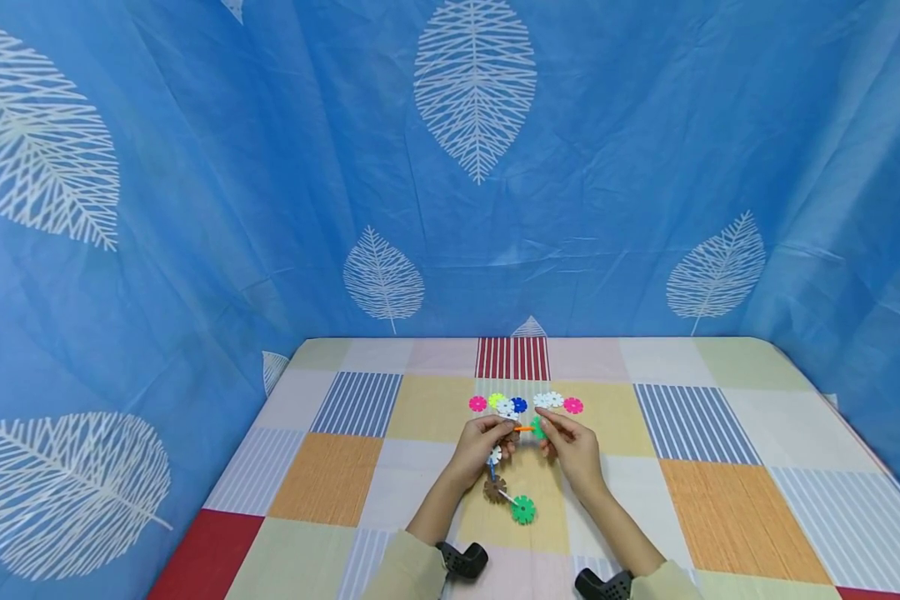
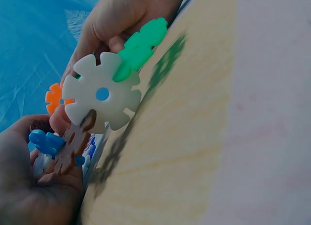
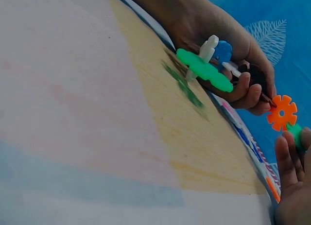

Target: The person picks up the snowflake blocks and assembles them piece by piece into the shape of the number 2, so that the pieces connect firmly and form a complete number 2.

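Observation:
My left hand grips a chain of notched plastic snowflake discs, with a dark brown disc among its fingers. Below that hand hang a white disc, a blue disc, a brown disc, another white disc and a green disc at the end. An orange disc stands between both hands, edge-on in the head view. At its edge is a second green disc, pinched between the thumb and fingers of my right hand.
Loose discs lie in a row beyond my hands: a pink one, a yellow one, a blue one, several white ones and another pink one. A patchwork tablecloth covers the table; blue leaf-print curtains surround it.

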{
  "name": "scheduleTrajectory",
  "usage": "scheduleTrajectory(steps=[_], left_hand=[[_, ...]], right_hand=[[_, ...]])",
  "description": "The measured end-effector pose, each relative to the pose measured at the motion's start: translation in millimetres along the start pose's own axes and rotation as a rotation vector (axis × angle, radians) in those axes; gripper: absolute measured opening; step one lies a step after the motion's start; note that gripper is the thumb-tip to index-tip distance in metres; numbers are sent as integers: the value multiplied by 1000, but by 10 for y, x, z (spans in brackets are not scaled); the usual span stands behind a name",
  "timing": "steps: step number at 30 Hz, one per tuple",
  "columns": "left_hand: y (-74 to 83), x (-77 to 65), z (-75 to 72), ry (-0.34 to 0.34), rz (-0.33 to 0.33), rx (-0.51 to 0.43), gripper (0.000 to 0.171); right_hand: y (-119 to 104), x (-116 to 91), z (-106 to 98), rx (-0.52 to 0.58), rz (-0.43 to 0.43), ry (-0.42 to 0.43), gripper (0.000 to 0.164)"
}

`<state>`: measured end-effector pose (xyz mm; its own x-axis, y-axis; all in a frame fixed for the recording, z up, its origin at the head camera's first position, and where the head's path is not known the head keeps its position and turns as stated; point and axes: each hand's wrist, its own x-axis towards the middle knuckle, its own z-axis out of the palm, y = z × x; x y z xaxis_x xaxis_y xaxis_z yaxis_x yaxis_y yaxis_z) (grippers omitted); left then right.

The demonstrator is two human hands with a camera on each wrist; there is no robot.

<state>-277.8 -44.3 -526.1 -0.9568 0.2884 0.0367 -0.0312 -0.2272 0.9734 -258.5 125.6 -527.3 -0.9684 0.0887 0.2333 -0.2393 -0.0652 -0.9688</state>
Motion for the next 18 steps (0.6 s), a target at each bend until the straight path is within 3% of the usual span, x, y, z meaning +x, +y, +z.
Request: scheduleTrajectory(steps=[8, 18], left_hand=[[192, -102, 71, 30, -5, -12, 25], [35, -15, 6, 57, -56, -31, 23]], right_hand=[[-7, 2, 15, 124, -16, -9, 28], [-18, -6, 16, 119, -20, -8, 24]])
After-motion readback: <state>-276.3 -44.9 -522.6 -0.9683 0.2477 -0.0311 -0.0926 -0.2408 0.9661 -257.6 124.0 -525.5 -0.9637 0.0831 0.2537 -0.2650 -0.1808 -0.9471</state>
